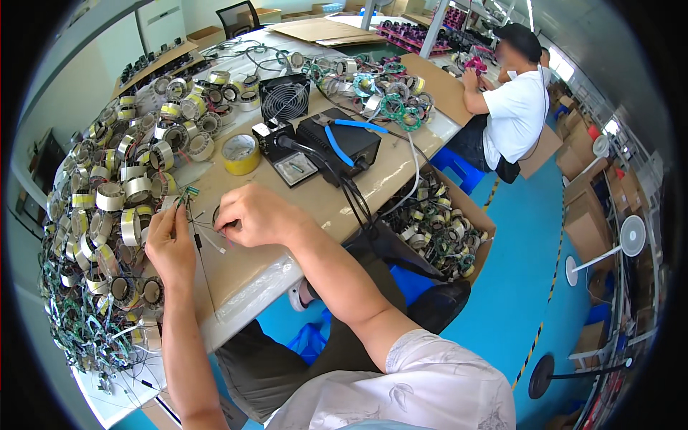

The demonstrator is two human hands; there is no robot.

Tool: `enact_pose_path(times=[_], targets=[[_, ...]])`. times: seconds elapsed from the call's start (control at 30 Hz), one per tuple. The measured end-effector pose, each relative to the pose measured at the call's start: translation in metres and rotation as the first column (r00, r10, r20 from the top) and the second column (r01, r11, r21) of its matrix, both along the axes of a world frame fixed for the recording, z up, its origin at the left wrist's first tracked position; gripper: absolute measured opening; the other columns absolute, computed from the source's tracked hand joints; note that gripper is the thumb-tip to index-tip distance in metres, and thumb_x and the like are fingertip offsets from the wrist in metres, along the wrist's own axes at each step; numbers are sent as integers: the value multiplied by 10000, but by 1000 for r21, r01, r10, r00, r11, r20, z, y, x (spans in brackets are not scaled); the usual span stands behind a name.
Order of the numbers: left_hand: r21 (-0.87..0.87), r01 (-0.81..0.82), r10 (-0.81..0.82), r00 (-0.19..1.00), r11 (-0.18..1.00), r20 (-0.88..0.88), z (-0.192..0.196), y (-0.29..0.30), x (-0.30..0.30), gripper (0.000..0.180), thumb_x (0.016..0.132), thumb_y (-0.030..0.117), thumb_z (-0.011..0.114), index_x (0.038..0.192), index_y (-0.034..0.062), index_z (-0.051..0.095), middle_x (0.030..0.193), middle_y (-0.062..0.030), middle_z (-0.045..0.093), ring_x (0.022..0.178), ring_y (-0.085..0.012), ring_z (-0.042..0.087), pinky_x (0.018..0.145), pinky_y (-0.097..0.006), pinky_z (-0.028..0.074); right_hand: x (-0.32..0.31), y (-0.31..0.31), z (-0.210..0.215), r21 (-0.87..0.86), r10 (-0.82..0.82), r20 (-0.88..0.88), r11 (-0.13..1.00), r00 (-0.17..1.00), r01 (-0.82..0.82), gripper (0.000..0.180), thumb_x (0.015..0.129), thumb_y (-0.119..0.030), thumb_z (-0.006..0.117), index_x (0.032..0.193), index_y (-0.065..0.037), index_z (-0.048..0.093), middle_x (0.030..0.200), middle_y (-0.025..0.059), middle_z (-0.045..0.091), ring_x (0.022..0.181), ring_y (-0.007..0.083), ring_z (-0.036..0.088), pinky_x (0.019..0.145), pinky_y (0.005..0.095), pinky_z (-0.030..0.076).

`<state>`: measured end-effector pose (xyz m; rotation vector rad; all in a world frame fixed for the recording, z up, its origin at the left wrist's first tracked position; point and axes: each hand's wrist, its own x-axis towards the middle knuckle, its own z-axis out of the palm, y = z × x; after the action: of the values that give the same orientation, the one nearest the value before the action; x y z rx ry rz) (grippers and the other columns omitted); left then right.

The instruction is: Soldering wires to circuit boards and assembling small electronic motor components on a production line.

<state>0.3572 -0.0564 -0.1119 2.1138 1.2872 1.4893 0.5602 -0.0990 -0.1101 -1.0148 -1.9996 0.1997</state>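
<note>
My left hand [170, 244] is closed in a pinch on a small green circuit board [189, 193] that pokes up above the fingertips. Thin wires hang from the board, among them a white lead [213, 244] with a small plug end and a dark one that drops toward the table edge. Just to the right, my right hand [252, 215] has its fingers curled together around thin wires, whose ends the fingers hide. Both hands are over the brown-covered table [236, 276]. Against the left hand's far side lies a heap of ring-shaped motor coils [132, 179] with yellow tape.
Beyond my hands stand a roll of yellow tape [241, 154], a black soldering station [342, 143] with a blue strip and a square fan [285, 99]. A carton of coils [444, 233] is on the floor at the right. A person in white [517, 107] sits farther off.
</note>
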Motion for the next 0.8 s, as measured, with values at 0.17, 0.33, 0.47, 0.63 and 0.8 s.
enact_pose_path(times=[0.17,0.33,0.47,0.63,0.8], targets=[[424,-55,122,984,904,-133,2,3,-1,183,928,72,711,1098,13,744,959,-105,686,787,-252,662,670,-357,533,3,13,-10,-10,90,-185,996,979,-93,147,719,-50,765,861,-71,799,835,82,738,709,238,697,628,328,552],[550,-12,183,948,835,-258,6,1,6,197,907,68,724,1100,35,749,981,-100,680,825,-266,671,678,-360,552,6,9,-5,-104,150,-196,979,969,-173,130,738,-86,802,867,-66,802,842,86,742,709,214,704,626,309,545],[490,28,169,921,871,-352,-4,2,8,206,885,67,729,1088,41,747,990,-99,675,858,-277,669,701,-368,556,10,8,-3,-331,151,-274,912,950,-240,134,801,-158,813,852,-37,787,784,95,728,666,175,703,587,299,527],[438,11,160,922,899,-352,-5,-2,-2,224,868,54,726,1091,47,747,973,-93,684,871,-281,667,731,-381,552,-6,14,-7,-324,74,-271,932,960,-164,156,864,-156,762,845,-2,758,696,101,696,547,162,664,520,301,497],[437,54,100,941,898,-322,0,0,6,230,842,62,726,1071,59,745,949,-90,698,833,-288,674,712,-386,558,-7,13,-5,-300,-46,-462,948,886,-107,134,923,-126,732,907,1,772,780,70,706,509,94,623,437,237,454]])
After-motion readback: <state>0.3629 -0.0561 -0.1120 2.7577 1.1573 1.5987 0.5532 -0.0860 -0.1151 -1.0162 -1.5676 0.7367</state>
